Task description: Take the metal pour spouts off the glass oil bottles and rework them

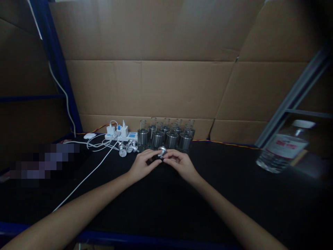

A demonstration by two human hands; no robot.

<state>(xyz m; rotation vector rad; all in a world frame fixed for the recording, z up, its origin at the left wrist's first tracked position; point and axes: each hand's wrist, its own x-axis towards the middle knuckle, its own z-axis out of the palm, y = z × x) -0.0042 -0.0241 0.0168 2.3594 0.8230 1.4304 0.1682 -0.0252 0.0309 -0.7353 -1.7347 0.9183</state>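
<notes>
Both hands meet over the black tabletop, fingers closed around one small silver part with a round, shiny top (162, 149). My left hand (144, 161) pinches it from the left, and my right hand (181, 163) grips it from the right. Its lower portion is dark and mostly covered by fingers. Just behind the hands stand several upright metal cylinders (158, 139) with clear glass-like necks, grouped in rows. Several loose silver parts with round ends (122, 150) lie to the left of the cylinders; they resemble the held piece.
A white power strip (132, 135) with plugged-in chargers sits back left, its white cable (85, 179) running toward the front edge. At right stands a large clear bottle (282, 147) with a white cap. A cardboard wall (166, 86) closes off the back.
</notes>
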